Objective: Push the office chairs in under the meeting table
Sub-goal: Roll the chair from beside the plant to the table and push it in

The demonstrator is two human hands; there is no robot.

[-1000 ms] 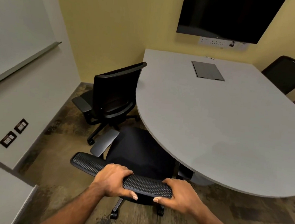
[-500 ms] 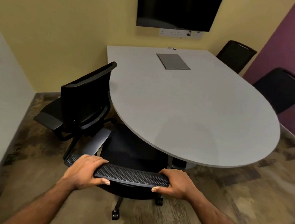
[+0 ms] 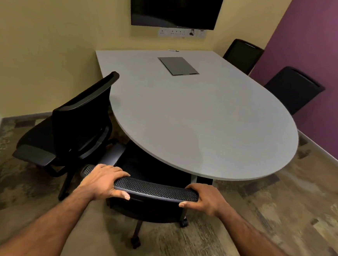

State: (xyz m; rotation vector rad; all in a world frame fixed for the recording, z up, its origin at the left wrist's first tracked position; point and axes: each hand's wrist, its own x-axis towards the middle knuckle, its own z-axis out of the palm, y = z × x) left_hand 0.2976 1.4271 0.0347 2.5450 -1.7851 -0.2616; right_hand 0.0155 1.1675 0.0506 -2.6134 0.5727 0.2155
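Observation:
A black mesh office chair (image 3: 155, 189) stands right in front of me with its seat partly under the near left edge of the grey meeting table (image 3: 215, 119). My left hand (image 3: 103, 181) grips the left end of its backrest top, and my right hand (image 3: 205, 199) grips the right end. A second black chair (image 3: 80, 118) stands to the left, turned with its back against the table edge and its seat pointing away. Two more black chairs (image 3: 242, 55) (image 3: 292, 89) sit along the table's far right side by the purple wall.
A dark screen (image 3: 175, 5) hangs on the yellow wall above a socket strip (image 3: 181, 33). A grey cable hatch (image 3: 178, 65) is set in the tabletop. Patterned carpet (image 3: 277, 227) runs around the table's rounded near end.
My view has swung right, bringing the purple wall and the two far chairs into sight. Both hands keep their grip on the backrest, and the chair sits a little further under the table.

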